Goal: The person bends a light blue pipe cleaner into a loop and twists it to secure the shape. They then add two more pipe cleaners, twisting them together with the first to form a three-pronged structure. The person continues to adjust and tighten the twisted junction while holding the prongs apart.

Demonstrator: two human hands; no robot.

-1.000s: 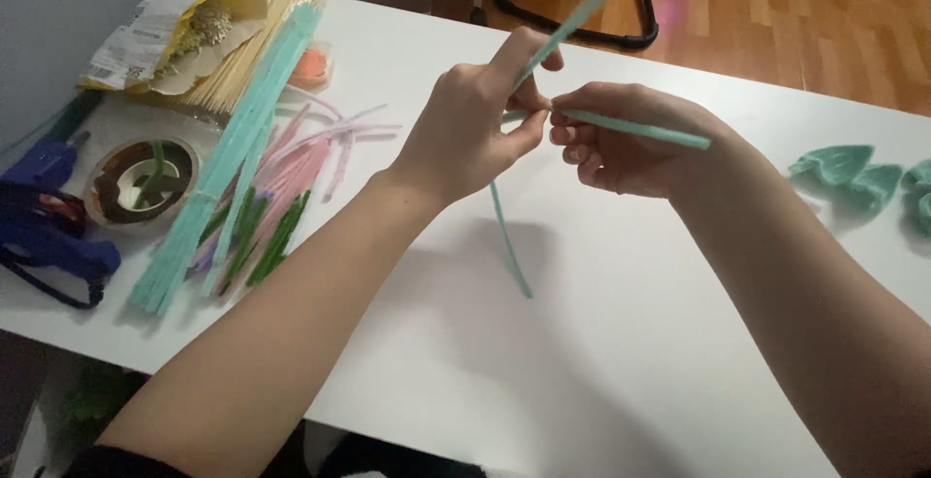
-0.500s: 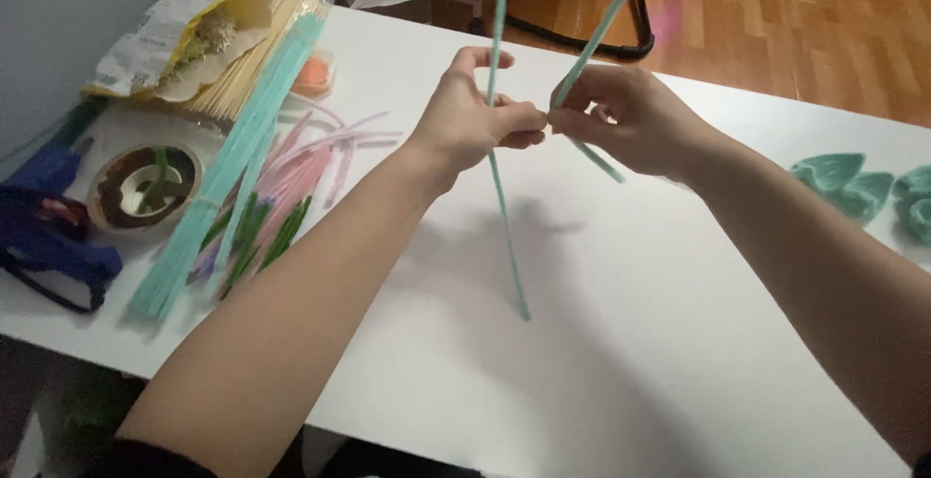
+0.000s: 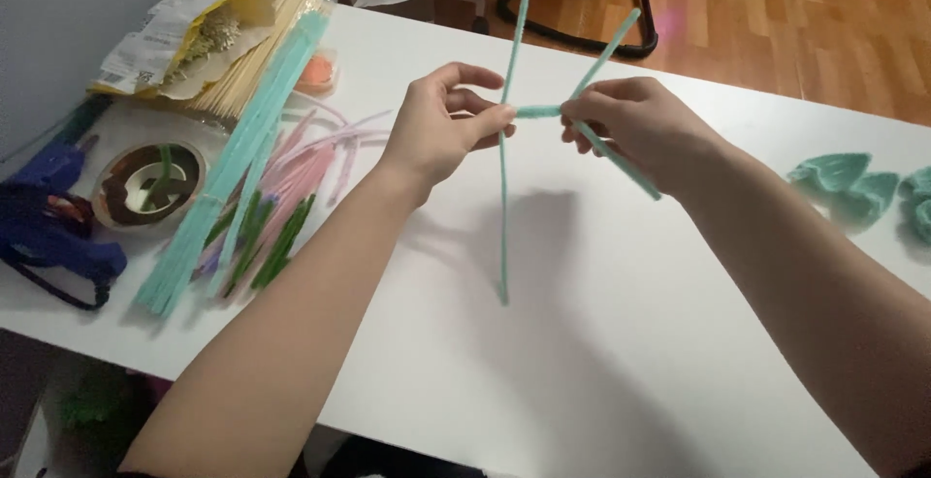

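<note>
While both hands hover above the table (image 3: 582, 342), left hand (image 3: 441, 129) and right hand (image 3: 635, 124) pinch teal pipe cleaners (image 3: 505, 197) between them.

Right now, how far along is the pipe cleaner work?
Done: folded teal shapes lie at the table's right edge. In hand: left hand and right hand pinch teal pipe cleaners crossed in the air. Left: a bundle of unused pipe cleaners lies beside the left arm.
</note>
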